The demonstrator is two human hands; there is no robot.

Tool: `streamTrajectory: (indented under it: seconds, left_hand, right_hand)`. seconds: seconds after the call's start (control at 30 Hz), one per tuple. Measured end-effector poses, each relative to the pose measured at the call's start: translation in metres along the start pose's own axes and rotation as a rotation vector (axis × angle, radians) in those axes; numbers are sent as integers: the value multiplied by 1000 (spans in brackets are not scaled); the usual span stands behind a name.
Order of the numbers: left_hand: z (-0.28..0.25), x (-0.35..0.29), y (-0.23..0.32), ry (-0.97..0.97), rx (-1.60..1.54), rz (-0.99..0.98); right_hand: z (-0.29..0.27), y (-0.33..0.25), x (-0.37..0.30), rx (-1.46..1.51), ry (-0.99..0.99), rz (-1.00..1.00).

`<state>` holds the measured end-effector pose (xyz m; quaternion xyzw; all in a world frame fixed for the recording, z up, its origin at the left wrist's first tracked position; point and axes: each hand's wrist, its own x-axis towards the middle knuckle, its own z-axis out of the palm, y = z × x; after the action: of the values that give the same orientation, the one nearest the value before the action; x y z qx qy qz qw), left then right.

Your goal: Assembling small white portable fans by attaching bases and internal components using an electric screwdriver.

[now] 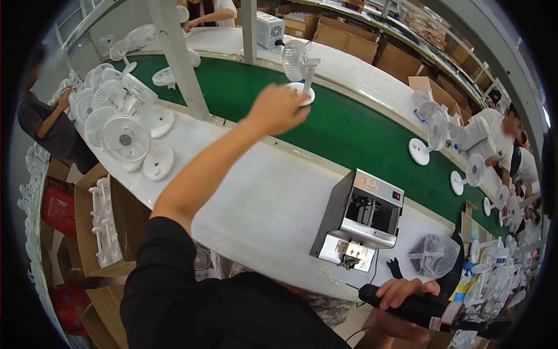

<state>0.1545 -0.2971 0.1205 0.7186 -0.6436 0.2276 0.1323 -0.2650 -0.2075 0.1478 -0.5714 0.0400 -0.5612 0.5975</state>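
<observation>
My left arm stretches out over the green conveyor belt (238, 96), and my left hand (276, 110) is at the round base of a white desk fan (295, 61). The fan stands upright on the belt. The fingers point down and are partly hidden, so I cannot make out whether they grip the base. At the lower right, my right hand (401, 294) is wrapped round a black electric screwdriver (415, 308), its thin bit pointing left toward the table edge. A metal screw feeder (363, 221) sits on the white table (261, 203), between my hands.
Several white fans (125, 139) crowd the table's left end. More fans (436, 131) stand along the belt to the right. A clear plastic bag (433, 256) lies beside the feeder. A cardboard box of white parts (104, 227) is at left. A grey post (177, 58) rises by the belt. Other people work nearby.
</observation>
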Motion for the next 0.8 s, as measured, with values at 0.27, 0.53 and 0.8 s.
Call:
streamTrajectory:
  seconds: [0.27,0.53,0.8]
  left_hand:
    - [175,48,-25,187,43,-195]
    - [165,54,-13,-18,-50,-185]
    - [11,-39,1,277,-502,-60]
  right_hand:
    - [12,-10,6,-125,213,27]
    - [11,-27,16,-151,147,115]
    - [8,-36,20,-5,-37,88]
